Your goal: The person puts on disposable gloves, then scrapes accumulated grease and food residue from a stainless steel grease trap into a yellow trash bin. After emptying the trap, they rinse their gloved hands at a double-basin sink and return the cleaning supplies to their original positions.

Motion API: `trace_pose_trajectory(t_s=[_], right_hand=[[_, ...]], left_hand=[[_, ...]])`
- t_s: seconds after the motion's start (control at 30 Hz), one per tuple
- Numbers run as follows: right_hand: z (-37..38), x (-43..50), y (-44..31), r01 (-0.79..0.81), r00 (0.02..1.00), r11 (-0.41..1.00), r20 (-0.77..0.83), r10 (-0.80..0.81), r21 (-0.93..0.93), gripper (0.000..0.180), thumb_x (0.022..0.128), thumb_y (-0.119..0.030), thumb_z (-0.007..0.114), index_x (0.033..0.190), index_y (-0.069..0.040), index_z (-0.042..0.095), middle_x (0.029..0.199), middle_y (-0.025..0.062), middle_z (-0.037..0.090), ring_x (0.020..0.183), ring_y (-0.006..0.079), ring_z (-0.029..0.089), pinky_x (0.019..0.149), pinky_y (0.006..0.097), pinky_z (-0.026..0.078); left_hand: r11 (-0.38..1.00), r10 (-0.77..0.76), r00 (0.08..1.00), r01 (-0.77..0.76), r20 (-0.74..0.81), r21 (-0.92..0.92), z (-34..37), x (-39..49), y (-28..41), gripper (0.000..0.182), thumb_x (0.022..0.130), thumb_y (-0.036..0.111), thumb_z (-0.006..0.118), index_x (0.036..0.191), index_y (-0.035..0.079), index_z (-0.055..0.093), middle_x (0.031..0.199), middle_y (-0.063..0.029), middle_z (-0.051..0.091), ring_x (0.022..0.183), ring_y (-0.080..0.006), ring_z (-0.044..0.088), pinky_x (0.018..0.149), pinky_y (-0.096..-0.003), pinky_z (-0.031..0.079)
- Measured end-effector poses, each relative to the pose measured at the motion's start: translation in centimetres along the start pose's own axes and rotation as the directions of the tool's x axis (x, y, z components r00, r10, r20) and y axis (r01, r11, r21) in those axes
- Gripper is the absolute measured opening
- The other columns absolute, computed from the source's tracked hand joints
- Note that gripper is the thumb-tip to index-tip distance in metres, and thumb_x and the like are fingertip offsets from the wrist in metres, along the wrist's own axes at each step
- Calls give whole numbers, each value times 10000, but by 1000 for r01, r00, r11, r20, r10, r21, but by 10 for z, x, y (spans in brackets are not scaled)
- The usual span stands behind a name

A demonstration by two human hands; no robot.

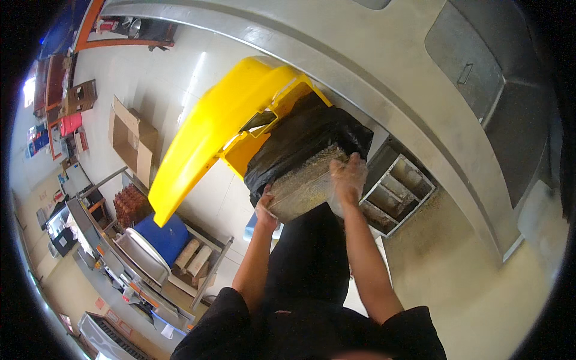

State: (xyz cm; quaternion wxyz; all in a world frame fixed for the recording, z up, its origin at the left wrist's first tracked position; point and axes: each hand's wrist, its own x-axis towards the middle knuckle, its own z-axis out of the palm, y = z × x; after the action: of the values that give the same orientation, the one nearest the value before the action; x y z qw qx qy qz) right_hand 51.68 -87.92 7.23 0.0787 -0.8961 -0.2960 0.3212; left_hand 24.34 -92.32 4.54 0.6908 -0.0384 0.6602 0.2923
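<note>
Both my hands, in clear plastic gloves, grip a grimy grey metal tray or basket (pixel 302 188) crusted with residue. My left hand (pixel 266 208) holds its near left corner, and my right hand (pixel 351 176) its right side. The tray is tilted at the mouth of a yellow waste bin (pixel 243 157), over the black plastic liner (pixel 310 130). What lies inside the bin is hidden. The bin's yellow lid (pixel 211 130) is swung open to the left. To the right of my right hand, a dirty metal box with compartments (pixel 398 193) stands on the floor.
A stainless steel sink counter (pixel 360 54) with a basin (pixel 468 67) runs along the top and right. At left are a cardboard box (pixel 130 139) on the floor and a metal rack (pixel 211 265) with a blue container (pixel 164 236), rolls and stacked egg trays (pixel 130 204).
</note>
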Motion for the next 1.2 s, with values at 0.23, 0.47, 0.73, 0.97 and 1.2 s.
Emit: trace_pose_trajectory(t_s=[0.23,0.47,0.73,0.97,1.2], right_hand=[[9,13,5,-15,998,1000,68,14,17,639,723,-382,620,1215,17,541,1134,285,569,1096,464,519,992,496,383],[16,27,7,-27,995,965,97,2,260,545,748,-386,606,1115,17,602,1126,255,591,1090,381,563,977,469,416],[2,22,-14,101,995,994,3,-101,-50,415,799,-303,603,1067,14,607,1083,254,610,1061,387,574,948,478,425],[-5,20,-1,33,996,997,82,-28,-66,617,811,-438,612,1244,-7,526,1222,225,585,1137,338,571,983,407,440],[-29,14,-35,133,989,990,54,-135,48,492,714,-344,685,1079,-33,578,1138,233,575,1111,382,528,929,450,434]], left_hand=[[993,-70,993,78,95,-92,-5,20,-3,635,787,149,446,1421,160,413,1308,-142,509,1112,-347,540,971,-482,448],[998,-57,998,56,-12,-36,-13,29,-4,545,832,193,513,1375,164,470,1204,-114,573,1094,-298,555,941,-472,460],[967,-206,975,216,84,-134,-39,43,-17,407,860,287,540,1179,37,574,1108,-161,630,1004,-330,608,913,-512,473],[983,-149,981,161,122,-93,-15,45,5,471,868,294,516,1242,10,546,1147,-162,616,1078,-322,572,954,-490,451],[973,-167,925,212,342,-97,-13,38,0,532,943,394,414,1305,11,491,1277,-162,566,1150,-313,567,1027,-460,422]])
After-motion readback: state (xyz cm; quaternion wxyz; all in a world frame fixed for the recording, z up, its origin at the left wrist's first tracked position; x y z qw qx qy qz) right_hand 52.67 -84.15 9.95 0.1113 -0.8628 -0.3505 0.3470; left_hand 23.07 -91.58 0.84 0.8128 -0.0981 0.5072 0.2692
